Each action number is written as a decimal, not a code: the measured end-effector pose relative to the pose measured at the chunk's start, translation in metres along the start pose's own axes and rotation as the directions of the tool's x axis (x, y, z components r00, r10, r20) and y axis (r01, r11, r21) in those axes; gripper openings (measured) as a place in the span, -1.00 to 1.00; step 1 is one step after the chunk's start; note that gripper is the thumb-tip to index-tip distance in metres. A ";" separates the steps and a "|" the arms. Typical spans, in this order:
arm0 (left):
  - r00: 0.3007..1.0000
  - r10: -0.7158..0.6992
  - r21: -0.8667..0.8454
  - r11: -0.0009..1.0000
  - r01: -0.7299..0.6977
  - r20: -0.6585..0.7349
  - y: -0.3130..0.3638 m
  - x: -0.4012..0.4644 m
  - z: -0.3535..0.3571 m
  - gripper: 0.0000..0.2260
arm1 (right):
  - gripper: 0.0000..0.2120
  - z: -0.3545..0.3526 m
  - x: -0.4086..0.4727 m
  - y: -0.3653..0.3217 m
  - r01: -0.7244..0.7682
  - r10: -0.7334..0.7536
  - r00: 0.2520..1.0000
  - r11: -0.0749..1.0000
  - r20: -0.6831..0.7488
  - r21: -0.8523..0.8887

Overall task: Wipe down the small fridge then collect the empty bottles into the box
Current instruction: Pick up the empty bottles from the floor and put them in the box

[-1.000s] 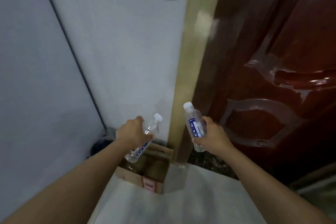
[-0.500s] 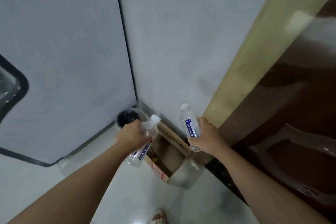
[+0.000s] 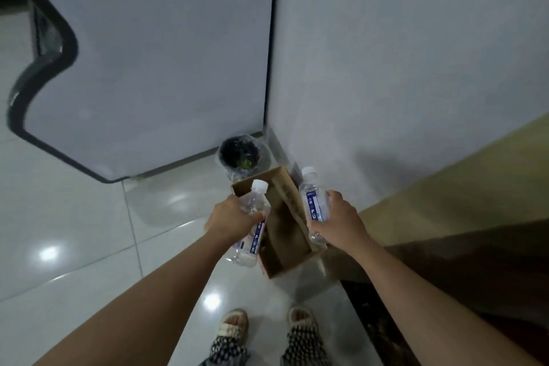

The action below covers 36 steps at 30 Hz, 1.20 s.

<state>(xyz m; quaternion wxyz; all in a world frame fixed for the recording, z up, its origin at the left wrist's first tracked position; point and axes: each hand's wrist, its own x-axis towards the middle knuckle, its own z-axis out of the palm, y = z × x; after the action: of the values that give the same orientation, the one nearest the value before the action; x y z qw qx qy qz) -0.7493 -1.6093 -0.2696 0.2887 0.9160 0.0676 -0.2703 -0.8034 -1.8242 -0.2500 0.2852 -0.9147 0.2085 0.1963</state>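
1. Clear plastic filled both grips: left hand (image 3: 230, 218) had its fingers wrapped round the left bottle (image 3: 249, 230) at the upper body, cap pointing away from the person, base hanging down past the heel of the hand.
2. Right hand (image 3: 338, 221) was closed round the right bottle (image 3: 315, 202) from the side, thumb behind the blue label, cap up and beyond the fingertips. Both bottles looked empty, no liquid line visible.
3. Between the two sets of fingers, and just below them, sat the cardboard box (image 3: 282, 249), open top, on the floor tiles (image 3: 74, 232). Left bottle overlapped the box's near-left edge in view; right bottle hung over its right wall. Neither was inside yet.
4. Box interior looked mostly bare cardboard; couldn't tell if anything lay at the bottom, too dim.
5. Beyond the fingertips, just past the box's far corner: a clear tub with a dark plant (image 3: 242, 154) in the wall corner. Further out, grey wall panels (image 3: 148, 53); to the right of the right hand, a tan door frame (image 3: 460, 175).
6. Near side of the hands: person's feet in sandals (image 3: 233, 327), close to the box.
7. Judgement: fridge not in view, so wipe-down can't be checked from here; probably done, since bottle collection was underway. These two bottles were at the drop point, w/ release the only bit left for them. Whether more bottles remained elsewhere: unknown.
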 end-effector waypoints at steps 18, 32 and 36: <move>0.937 -0.347 -0.280 0.895 0.346 0.046 -0.079 0.156 0.275 -0.45 | -0.21 0.216 0.172 0.159 0.000 -0.001 0.996 1.000 0.084 0.014; 0.895 -0.446 -0.241 0.867 0.437 0.018 -0.142 0.249 0.404 -0.41 | -0.10 0.358 0.253 0.247 -0.040 0.057 0.990 0.990 0.126 -0.136; 0.901 -0.430 -0.252 0.866 0.431 0.062 -0.137 0.251 0.403 -0.44 | -0.13 0.359 0.257 0.245 -0.042 0.052 0.984 0.997 0.168 -0.064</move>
<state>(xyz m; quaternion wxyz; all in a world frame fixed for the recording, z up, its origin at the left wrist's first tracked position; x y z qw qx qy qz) -0.7599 -1.7322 -0.7484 0.3387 0.8315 0.3044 -0.3182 -0.7958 -1.8608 -0.7534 0.2698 -0.8976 0.1990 0.2862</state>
